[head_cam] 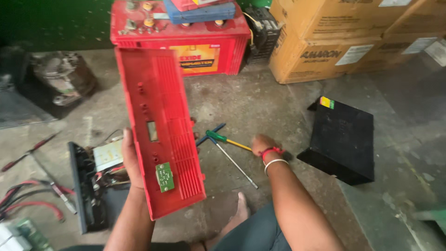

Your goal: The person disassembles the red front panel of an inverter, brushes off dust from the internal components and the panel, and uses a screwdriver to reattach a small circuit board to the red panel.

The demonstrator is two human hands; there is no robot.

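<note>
Looking down from the head camera, we see our left hand (131, 160) clasped around the left edge of a long red ribbed plastic front panel (160, 132), held upright and tilted, with a small green circuit board (165, 177) fixed near its lower end. Our right hand (262, 145), wearing a red thread and a white bangle, reaches down to the concrete floor (260, 102) just beside a green-and-yellow-handled screwdriver (227, 139); we cannot tell whether its fingers are spread or pinching.

By our judgement the panel is already off its unit: the opened black chassis with exposed wiring (93, 181) lies on the near left, and a black metal cover (344, 139) rests apart on the right. The little board remains on the panel.

Around us lie a metal T-handled tool (237, 165), red cables (32, 195) at the near left, a red battery (186, 37) at the far side and brown cardboard boxes (334, 42) far right. Our bare foot (239, 211) sits close beneath the panel.
</note>
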